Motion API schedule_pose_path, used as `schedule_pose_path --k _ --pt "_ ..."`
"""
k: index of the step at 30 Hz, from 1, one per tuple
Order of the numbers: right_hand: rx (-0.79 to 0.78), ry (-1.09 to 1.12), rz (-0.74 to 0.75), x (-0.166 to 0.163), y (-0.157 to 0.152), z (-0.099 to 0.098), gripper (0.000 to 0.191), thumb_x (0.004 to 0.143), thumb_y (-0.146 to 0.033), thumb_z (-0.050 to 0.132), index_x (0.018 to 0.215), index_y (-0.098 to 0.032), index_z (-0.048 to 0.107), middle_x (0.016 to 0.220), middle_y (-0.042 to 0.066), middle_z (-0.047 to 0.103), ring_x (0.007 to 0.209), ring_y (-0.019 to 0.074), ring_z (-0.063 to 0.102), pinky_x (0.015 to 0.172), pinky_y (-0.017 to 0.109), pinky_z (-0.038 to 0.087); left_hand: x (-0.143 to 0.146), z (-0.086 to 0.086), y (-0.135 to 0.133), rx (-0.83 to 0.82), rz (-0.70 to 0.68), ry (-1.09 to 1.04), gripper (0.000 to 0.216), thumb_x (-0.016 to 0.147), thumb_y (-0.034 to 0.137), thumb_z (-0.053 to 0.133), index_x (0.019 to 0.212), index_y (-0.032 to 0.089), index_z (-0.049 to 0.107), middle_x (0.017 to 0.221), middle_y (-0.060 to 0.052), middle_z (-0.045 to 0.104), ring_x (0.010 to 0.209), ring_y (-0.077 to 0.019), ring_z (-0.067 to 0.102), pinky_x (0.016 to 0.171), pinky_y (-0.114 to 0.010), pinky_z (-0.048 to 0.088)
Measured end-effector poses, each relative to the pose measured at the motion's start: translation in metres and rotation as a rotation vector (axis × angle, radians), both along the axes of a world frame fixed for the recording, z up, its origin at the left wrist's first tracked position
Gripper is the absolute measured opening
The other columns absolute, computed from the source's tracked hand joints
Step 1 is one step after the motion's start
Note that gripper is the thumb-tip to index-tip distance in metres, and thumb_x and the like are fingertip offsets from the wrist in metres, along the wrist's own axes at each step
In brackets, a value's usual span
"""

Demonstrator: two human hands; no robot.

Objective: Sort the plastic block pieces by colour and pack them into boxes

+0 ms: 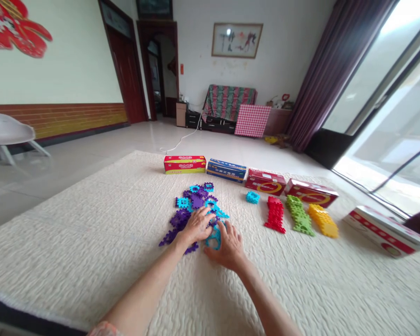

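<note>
A pile of purple interlocking plastic pieces (pixel 179 218) lies on the cream quilted cover, mixed with light-blue ones (pixel 183 202). My left hand (pixel 197 225) reaches over the pile's right side, fingers stretched out and apart, touching pieces there. Just to its right, my right hand (pixel 230 246) curves its thumb and fingers around a light-blue interlocking piece (pixel 213 239) at the near edge of the pile. Part of that piece is hidden by the fingers. Whether other pieces lie under my left palm, I cannot tell.
To the right sit a small light-blue stack (pixel 252 197) and rows of red (pixel 275 214), green (pixel 299 215) and yellow pieces (pixel 323 220). Behind stand a red-and-yellow box (pixel 185 165), a blue box (pixel 226 170) and two dark-red boxes (pixel 265 181). A white-and-red box (pixel 387 232) is far right.
</note>
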State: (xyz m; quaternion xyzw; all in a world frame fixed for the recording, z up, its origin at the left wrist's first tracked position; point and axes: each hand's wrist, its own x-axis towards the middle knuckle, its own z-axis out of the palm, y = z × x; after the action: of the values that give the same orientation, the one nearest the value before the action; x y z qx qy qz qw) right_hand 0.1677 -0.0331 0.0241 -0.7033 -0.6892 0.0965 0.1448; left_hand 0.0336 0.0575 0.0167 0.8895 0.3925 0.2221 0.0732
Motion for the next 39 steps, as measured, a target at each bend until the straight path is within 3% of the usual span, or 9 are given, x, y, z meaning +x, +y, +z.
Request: schedule_pose_path --k 5,12,23,26,31,39 --pt "0.041 0.007 0.012 0.011 -0.001 -0.003 0.074 0.064 -0.042 0.067 0.130 -0.018 0.045 0.144 0.020 0.033 0.127 0.0364 0.037 0.100 0.051 0.033 0.006 -0.001 -0.001 0.061 0.073 -0.029 0.024 0.077 0.012 0.052 0.097 0.018 0.064 0.114 -0.009 0.057 0.114 -0.0229 0.049 0.101 -0.037 0.041" --pt "0.087 0.022 0.028 0.044 0.010 -0.010 0.053 0.067 -0.033 0.065 0.116 -0.015 0.054 0.141 0.020 0.037 0.126 0.0355 0.042 0.099 0.046 0.037 0.012 0.008 0.002 0.089 0.137 0.062 0.024 0.085 0.012 0.043 0.098 0.018 0.062 0.104 -0.009 0.057 0.104 -0.0225 0.051 0.092 -0.035 0.045" --pt "0.273 0.084 0.174 0.089 0.068 -0.018 0.037 0.074 -0.022 0.054 0.110 -0.016 0.057 0.132 0.016 0.048 0.122 0.0273 0.048 0.101 0.043 0.039 0.040 0.008 0.044 0.063 0.218 0.139 0.022 0.085 0.011 0.041 0.090 0.017 0.062 0.105 -0.011 0.058 0.105 -0.0237 0.051 0.094 -0.038 0.043" --pt "0.307 0.088 0.181 0.100 0.081 -0.019 0.038 0.075 -0.021 0.053 0.112 -0.015 0.056 0.133 0.016 0.049 0.122 0.0265 0.048 0.102 0.042 0.039 0.056 0.011 0.046 0.096 0.226 0.066 0.023 0.084 0.011 0.042 0.095 0.016 0.062 0.106 -0.012 0.059 0.109 -0.0253 0.050 0.095 -0.040 0.042" --pt "0.380 0.177 0.203 0.115 0.095 -0.025 0.046 0.077 -0.020 0.052 0.122 -0.013 0.049 0.133 0.017 0.049 0.124 0.0253 0.047 0.102 0.042 0.040 0.097 0.004 0.046 0.025 0.075 0.002 0.027 0.083 0.008 0.041 0.096 0.015 0.063 0.100 -0.012 0.061 0.103 -0.0241 0.053 0.092 -0.038 0.044" --pt "0.402 0.284 0.193 0.130 0.109 -0.027 0.050 0.079 -0.021 0.049 0.129 -0.017 0.044 0.130 0.014 0.053 0.122 0.0240 0.050 0.102 0.043 0.041 0.134 -0.018 0.063 0.023 0.231 -0.122 0.029 0.086 0.007 0.039 0.094 0.017 0.065 0.097 -0.010 0.064 0.101 -0.0241 0.052 0.090 -0.039 0.043"
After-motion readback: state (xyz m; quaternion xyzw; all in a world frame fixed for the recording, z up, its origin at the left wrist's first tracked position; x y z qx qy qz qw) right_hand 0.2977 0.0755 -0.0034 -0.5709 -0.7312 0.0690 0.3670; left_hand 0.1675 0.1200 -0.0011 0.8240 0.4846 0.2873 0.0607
